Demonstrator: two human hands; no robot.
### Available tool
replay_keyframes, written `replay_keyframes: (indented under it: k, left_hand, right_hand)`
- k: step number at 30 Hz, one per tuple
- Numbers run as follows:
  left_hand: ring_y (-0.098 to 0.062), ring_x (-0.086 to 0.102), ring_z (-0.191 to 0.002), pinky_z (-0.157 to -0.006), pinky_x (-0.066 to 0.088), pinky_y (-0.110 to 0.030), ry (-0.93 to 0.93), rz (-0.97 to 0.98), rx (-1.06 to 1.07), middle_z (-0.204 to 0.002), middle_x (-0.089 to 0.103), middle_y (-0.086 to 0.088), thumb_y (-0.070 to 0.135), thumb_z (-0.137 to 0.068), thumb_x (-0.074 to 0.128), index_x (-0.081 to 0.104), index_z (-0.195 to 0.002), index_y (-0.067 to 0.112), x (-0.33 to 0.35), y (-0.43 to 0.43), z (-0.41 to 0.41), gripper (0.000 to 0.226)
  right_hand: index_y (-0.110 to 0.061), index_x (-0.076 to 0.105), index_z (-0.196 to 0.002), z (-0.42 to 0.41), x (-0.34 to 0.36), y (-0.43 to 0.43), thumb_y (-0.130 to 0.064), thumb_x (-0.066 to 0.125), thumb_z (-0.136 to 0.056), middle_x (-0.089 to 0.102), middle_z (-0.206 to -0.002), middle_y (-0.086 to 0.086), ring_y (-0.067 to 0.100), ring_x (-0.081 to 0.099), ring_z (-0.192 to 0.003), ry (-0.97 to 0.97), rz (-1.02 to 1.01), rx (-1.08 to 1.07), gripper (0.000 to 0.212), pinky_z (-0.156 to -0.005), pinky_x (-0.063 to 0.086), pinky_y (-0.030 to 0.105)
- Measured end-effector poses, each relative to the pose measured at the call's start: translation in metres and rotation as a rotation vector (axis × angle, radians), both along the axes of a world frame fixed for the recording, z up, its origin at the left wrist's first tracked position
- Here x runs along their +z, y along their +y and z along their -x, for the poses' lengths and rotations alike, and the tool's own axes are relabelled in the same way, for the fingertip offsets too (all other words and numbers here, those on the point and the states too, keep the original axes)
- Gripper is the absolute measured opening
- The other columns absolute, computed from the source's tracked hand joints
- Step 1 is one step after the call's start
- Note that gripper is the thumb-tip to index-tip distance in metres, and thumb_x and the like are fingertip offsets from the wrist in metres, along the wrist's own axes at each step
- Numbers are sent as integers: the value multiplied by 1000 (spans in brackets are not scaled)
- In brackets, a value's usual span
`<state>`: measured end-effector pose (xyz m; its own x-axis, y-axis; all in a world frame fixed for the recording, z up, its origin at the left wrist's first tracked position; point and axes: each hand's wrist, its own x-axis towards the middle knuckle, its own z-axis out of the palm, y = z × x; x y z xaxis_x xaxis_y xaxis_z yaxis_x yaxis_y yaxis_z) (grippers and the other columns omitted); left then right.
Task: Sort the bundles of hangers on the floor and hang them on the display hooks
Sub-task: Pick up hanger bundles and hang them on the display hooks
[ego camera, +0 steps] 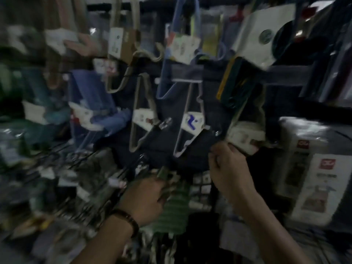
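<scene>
Dim, underexposed overall. No lamp in view, so can't tell the source. Sharpest bit is the white hanger bundle [191,121] mid-frame, and even that is soft. Left of it: heavy motion smear, shelf goods reduced to streaks. Right of it: white boxes [312,180] are the brightest area, smeared, print unreadable. Above-right of it, a pale package [262,33] is the second bright patch. Small glints on the metal clip [165,123] just left of it. Below it: deep shadow, detail crushed to black. Also below it, the left hand [146,198] gripping an olive hanger bundle [167,178] and the right hand [226,168] gripping a labelled bundle [244,139] have blurred edges. Wide-angle bending toward the corners.
</scene>
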<state>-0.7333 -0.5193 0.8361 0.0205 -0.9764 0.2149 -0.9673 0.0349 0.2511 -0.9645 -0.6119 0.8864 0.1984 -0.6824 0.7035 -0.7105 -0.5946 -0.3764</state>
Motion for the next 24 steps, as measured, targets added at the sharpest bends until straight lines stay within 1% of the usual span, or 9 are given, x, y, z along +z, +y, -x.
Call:
replay_keyframes:
  k: [2, 4, 5, 8, 11, 14, 17, 21, 24]
  left_hand:
    - [-11, 64, -107, -85, 54, -24, 66, -81, 71, -125, 66, 12, 44, -100, 54, 65, -127, 36, -37, 55, -43, 30]
    - [-1, 60, -82, -64, 45, -11, 163, -162, 161, -107, 68, 14, 40, -103, 52, 66, -116, 37, -73, 120, -87, 19]
    - [0, 57, -73, -59, 45, -12, 213, -188, 223, -96, 67, 14, 40, -103, 51, 65, -107, 39, -94, 154, -110, 14]
    - [-11, 69, -83, -73, 58, -35, 316, -264, 501, -94, 72, 11, 49, -100, 50, 66, -105, 40, -169, 263, -175, 19]
    - [-15, 71, -101, -86, 57, -35, 404, -421, 624, -117, 73, 9, 48, -101, 47, 67, -110, 37, -231, 366, -213, 25]
    - [-23, 62, -123, -102, 49, -37, 488, -654, 728, -139, 62, -1, 43, -107, 47, 60, -132, 28, -272, 445, -232, 32]
    - [-24, 52, -136, -110, 42, -33, 580, -804, 832, -151, 53, -3, 48, -105, 47, 56, -141, 25, -304, 499, -243, 44]
    - [-21, 62, -122, -102, 51, -35, 732, -799, 1008, -134, 64, -1, 52, -101, 50, 62, -132, 31, -331, 532, -256, 39]
    - [-21, 66, -111, -95, 56, -38, 827, -780, 1123, -124, 69, 1, 54, -98, 52, 65, -123, 36, -353, 537, -276, 33]
  right_hand:
    - [-21, 64, -106, -51, -33, 34, -27, 59, -97, 61, -96, 3, 29, 64, -81, 142, -162, 112, 12, -71, 54, 40]
    - [-26, 63, -105, -107, -74, 75, -27, 57, -99, 61, -99, 1, 26, 63, -83, 286, -349, 263, 9, -74, 56, 43]
    - [-31, 61, -100, -136, -97, 96, -27, 56, -99, 60, -97, 0, 25, 62, -83, 330, -441, 364, 6, -77, 55, 45]
    - [-34, 56, -94, -218, -169, 166, -32, 53, -103, 60, -90, -1, 21, 60, -79, 517, -575, 558, 10, -71, 55, 46]
    - [-20, 59, -100, -286, -233, 237, -39, 51, -105, 61, -91, 2, 21, 59, -81, 703, -699, 676, 21, -74, 51, 40]
    - [-19, 64, -106, -340, -293, 297, -42, 55, -101, 67, -102, 5, 24, 64, -96, 841, -835, 800, 25, -76, 46, 32]
    - [-20, 65, -111, -382, -338, 346, -42, 58, -100, 65, -113, 4, 17, 62, -100, 981, -925, 885, 26, -79, 45, 28]
    - [-22, 65, -112, -437, -385, 384, -43, 59, -100, 64, -116, -2, 14, 61, -100, 1090, -1076, 941, 25, -79, 45, 26]
    - [-19, 65, -100, -482, -423, 390, -38, 60, -101, 67, -106, -3, 13, 62, -94, 1173, -1128, 946, 20, -82, 52, 30]
